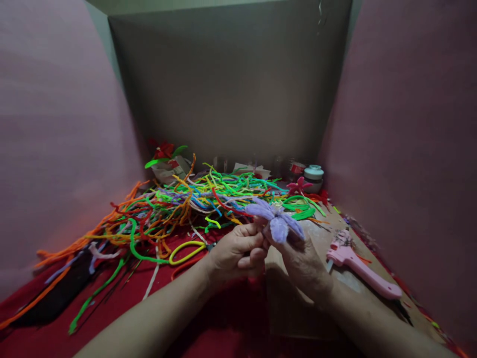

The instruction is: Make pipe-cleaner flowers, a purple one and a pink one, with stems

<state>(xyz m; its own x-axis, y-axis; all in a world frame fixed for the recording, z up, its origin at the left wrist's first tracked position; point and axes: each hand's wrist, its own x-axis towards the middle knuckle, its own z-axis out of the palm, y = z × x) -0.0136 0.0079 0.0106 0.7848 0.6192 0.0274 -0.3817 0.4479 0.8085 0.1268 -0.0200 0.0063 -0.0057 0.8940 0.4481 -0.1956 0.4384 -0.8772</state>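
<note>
Near the middle of the view, a fuzzy purple pipe-cleaner flower with a pale centre is held up above the table. My right hand is closed around its underside, with the petals spreading over the fingers. Close against it, my left hand has its fingers curled together beneath the flower; what they pinch is hidden. Just left of that hand lie scissors with a yellow handle loop, their blades partly covered.
Tangled pipe cleaners in many colours cover the far table. A pink glue gun rests on the board at right. Behind stand a teal-lidded jar and a pink flower. Pink panels rise at both sides.
</note>
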